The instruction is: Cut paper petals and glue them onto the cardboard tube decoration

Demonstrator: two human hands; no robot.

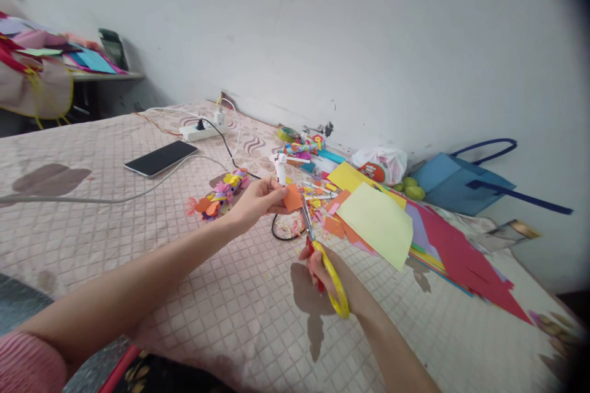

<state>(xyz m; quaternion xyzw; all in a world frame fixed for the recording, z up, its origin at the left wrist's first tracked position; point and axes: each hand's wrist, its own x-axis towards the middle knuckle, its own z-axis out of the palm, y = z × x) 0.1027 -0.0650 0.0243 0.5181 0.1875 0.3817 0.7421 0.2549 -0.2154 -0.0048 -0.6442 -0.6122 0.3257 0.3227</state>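
Note:
My left hand (pixel 260 201) pinches a small piece of orange paper (pixel 292 198) above the quilted cloth. My right hand (pixel 328 267) is closed around the scissors (pixel 335 279), which have one yellow and one red handle. Their blades point up at the right edge of the orange paper; whether they cut into it I cannot tell. Just behind my left hand stands a white glue gun (pixel 279 167), partly hidden by my fingers. Left of that hand lies a string of colourful paper flowers (pixel 219 198). Paper scraps (pixel 318 196) are strewn behind the scissors.
Coloured sheets (pixel 378 221) lie stacked at the right, with a blue bag (pixel 461 181) behind them. A phone (pixel 161 158), a cable and a white power strip (pixel 203 131) are at the left. A wall bounds the back. Green tape (pixel 287 134) sits near it.

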